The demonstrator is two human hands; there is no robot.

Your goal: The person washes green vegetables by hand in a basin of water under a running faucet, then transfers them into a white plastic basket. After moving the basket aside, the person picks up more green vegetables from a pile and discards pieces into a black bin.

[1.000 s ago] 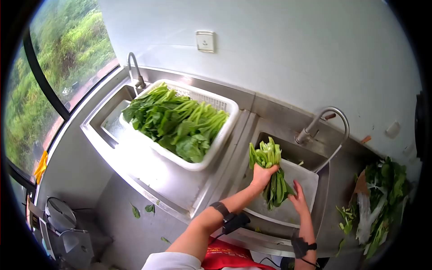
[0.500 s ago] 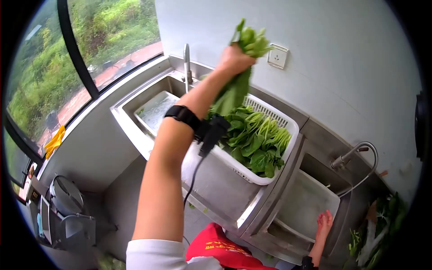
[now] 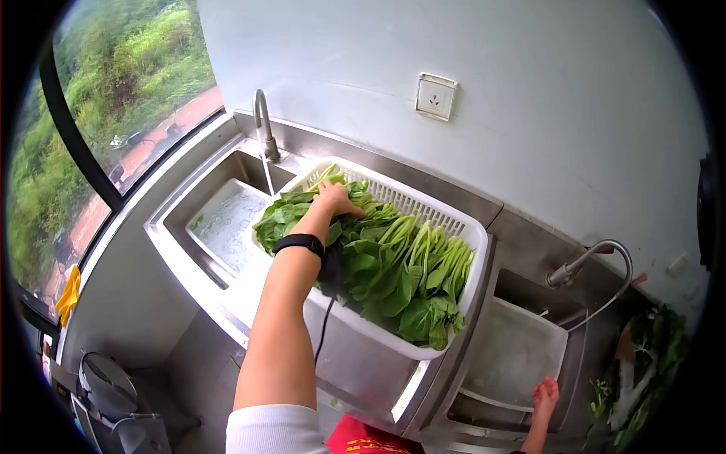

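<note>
My left hand (image 3: 338,199) is on a bunch of leafy greens (image 3: 291,216) at the left end of a white slotted basket (image 3: 474,261), its fingers curled around the upper part of the bunch. Pale stems stick out past the fingers. Beside it in the basket lie more leafy greens (image 3: 408,284), their stems pointing towards the wall. My right hand (image 3: 546,393) holds nothing; its fingers are loosely bent and apart, over the near right edge of a water-filled white tub (image 3: 514,348) in the right sink.
Water runs from the left faucet (image 3: 265,129) into a tub (image 3: 231,216) in the left sink. The right faucet (image 3: 582,266) has a thin hose. More greens (image 3: 643,378) lie at far right. A black cable (image 3: 324,333) hangs from my left wrist.
My left hand has come down from in front of the wall with the bunch, which now lies in the basket's left end. The view has shifted; my right hand stays by the right tub.
</note>
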